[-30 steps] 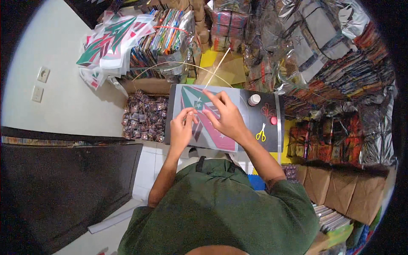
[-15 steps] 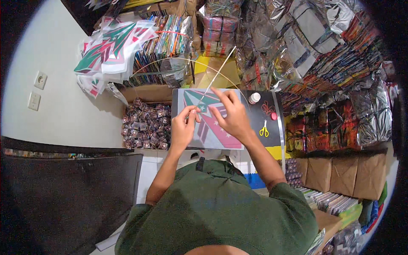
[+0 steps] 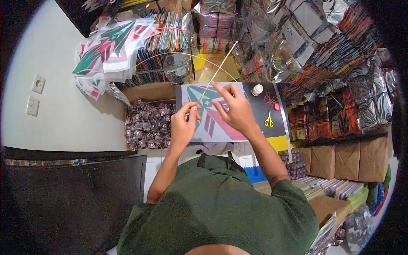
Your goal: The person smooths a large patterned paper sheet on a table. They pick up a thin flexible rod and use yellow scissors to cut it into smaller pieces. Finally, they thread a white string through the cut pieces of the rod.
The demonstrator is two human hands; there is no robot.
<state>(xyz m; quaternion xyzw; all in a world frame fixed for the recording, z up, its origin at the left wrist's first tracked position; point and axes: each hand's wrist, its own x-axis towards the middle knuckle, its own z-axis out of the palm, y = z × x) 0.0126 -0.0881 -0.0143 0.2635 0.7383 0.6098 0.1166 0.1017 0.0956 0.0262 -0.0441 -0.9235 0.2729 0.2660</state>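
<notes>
My left hand [image 3: 183, 122] pinches the lower end of a thin pale stick [image 3: 228, 54], which slants up and away to the right. Across its upper part runs a thinner, bowed stick [image 3: 170, 53], arching left and right. My right hand [image 3: 235, 108] is beside the straight stick, index finger and thumb spread apart; the index fingertip is next to the stick, and whether it touches cannot be made out. Beneath both hands lies a translucent white sheet [image 3: 233, 90] printed with a green and maroon star design, on a dark board [image 3: 255, 112].
On the board's right are a white bottle [image 3: 257, 89], red thread [image 3: 269, 100], a red cap [image 3: 276, 106] and yellow scissors [image 3: 268, 121]. Similar printed sheets [image 3: 114, 46] are piled at far left, above a box of small packets [image 3: 148, 123]. Wrapped bundles [image 3: 314, 55] crowd the back and right.
The view has shifted slightly, so the board and its items sit a little higher and further right. Both hands keep nearly the same pose around the straight stick.
</notes>
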